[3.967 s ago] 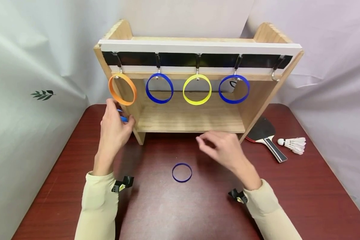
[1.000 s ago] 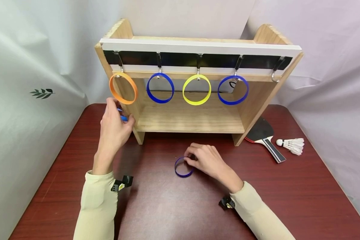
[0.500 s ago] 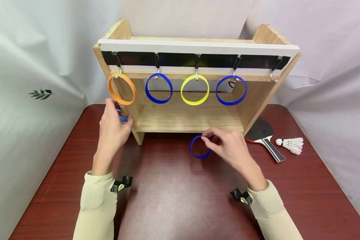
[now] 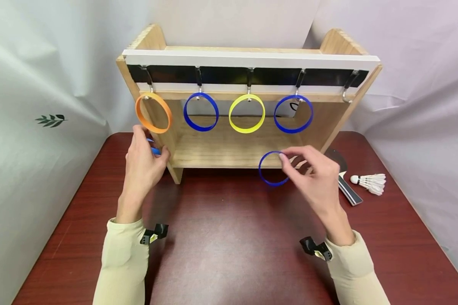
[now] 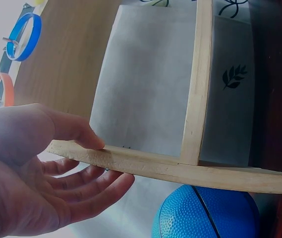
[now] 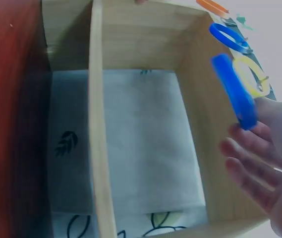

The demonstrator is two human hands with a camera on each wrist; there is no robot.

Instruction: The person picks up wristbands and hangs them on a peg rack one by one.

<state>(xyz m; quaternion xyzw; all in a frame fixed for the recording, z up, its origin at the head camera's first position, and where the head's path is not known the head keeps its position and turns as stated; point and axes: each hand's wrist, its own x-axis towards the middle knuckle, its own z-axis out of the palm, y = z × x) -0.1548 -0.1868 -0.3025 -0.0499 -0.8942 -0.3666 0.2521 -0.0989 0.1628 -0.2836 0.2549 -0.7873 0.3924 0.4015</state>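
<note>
My left hand (image 4: pixel 142 171) grips the left side panel of a wooden shelf (image 4: pixel 236 154), its thumb on the inner face and its fingers on the outer one. My right hand (image 4: pixel 317 178) pinches a blue ring (image 6: pixel 234 91) between thumb and fingers, in the air before the shelf's right part. From hooks along the shelf's front hang an orange ring (image 4: pixel 158 130), a blue ring (image 4: pixel 201 128), a yellow ring (image 4: pixel 248 131) and another blue ring (image 4: pixel 294 131). The rightmost hook (image 4: pixel 346 94) carries no ring.
A blue textured ball (image 5: pixel 205 213) sits outside the shelf's left panel. On the right lie a table tennis bat (image 4: pixel 350 190), partly behind my right hand, and a shuttlecock (image 4: pixel 370 184). The dark red table (image 4: pixel 221 245) extends in front.
My right hand reached down to the blue ring on the table, took hold of it, and has lifted it up and to the right. My left hand keeps its grip on the shelf.
</note>
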